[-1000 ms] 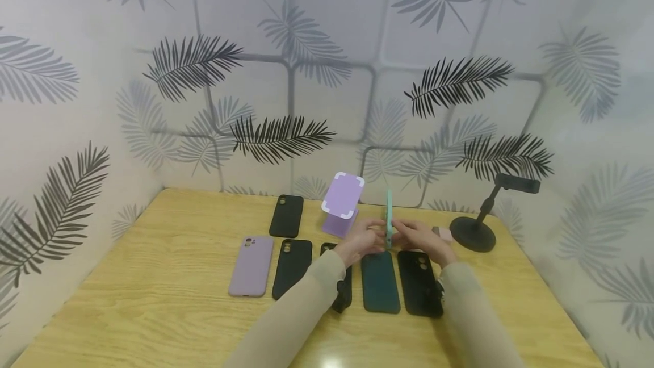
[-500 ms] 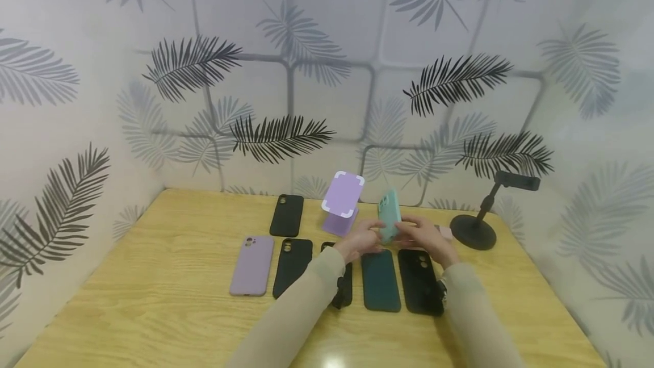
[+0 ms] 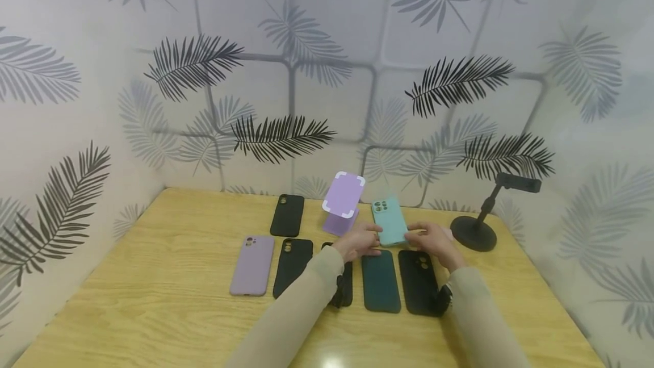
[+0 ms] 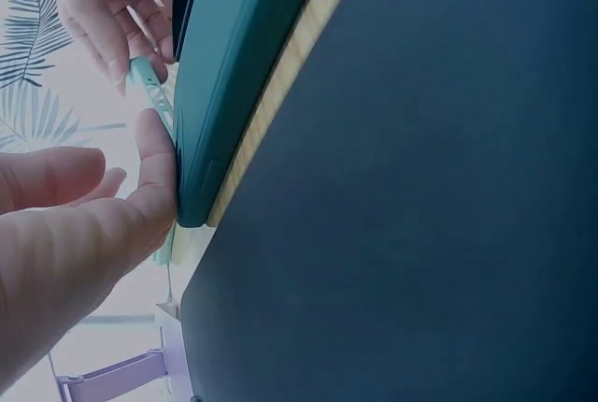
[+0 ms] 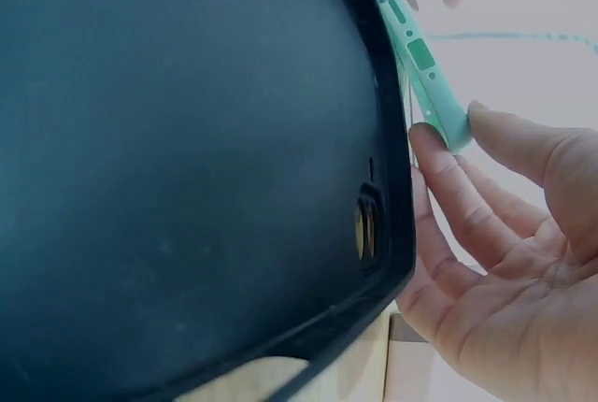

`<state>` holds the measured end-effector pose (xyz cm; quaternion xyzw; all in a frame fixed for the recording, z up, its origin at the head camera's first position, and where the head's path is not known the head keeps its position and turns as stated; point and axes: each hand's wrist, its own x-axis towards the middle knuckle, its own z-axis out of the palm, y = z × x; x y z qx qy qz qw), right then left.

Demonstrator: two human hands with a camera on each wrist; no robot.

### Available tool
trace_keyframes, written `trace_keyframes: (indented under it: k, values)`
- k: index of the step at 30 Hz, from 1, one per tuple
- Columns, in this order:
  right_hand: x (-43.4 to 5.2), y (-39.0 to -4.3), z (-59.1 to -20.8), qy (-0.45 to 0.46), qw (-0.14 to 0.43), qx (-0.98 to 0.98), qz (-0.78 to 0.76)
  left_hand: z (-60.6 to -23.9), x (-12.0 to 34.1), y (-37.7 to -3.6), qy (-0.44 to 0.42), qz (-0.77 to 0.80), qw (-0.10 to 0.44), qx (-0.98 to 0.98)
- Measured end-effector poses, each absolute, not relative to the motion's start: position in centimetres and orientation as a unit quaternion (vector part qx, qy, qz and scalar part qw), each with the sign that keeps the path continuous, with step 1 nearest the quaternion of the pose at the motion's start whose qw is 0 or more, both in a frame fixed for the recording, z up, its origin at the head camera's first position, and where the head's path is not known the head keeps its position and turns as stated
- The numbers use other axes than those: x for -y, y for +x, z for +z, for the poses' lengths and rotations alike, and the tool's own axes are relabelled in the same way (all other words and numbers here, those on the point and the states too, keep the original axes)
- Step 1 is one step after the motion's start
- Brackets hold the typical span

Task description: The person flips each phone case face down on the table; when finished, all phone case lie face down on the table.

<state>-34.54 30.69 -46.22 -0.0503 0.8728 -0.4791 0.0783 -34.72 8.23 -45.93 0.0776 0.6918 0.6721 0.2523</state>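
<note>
A mint phone case (image 3: 390,221) lies low over the back of the table, its camera holes facing up at the far left corner. My right hand (image 3: 431,241) pinches its near right corner; in the right wrist view the thumb (image 5: 509,140) is above the edge and fingers are beneath. My left hand (image 3: 360,240) is at the case's left edge. In the left wrist view its index finger (image 4: 157,164) is by the case while the thumb stands apart. Just in front lie a dark teal phone case (image 3: 380,283) and a black phone case (image 3: 418,283).
Left of these lie a partly hidden black case (image 3: 348,285), another black case (image 3: 293,266) and a lavender case (image 3: 252,266). One more black case (image 3: 287,216) lies behind. A purple phone stand (image 3: 343,195) and a black stand (image 3: 474,234) flank the hands near the patterned wall.
The mint case has turned from edge-on and upright to lying back, its camera side now facing up. Both hands have lowered with it, and the right hand has shifted slightly right.
</note>
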Motion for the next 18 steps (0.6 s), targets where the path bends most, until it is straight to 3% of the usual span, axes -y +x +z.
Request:
trace_keyframes:
  k: [18]
  values:
    - [-31.32,-34.23,-46.31,-0.074,0.071,-0.903,-0.417,-46.04,-7.96,-34.64,0.072,0.677,0.242,-0.692]
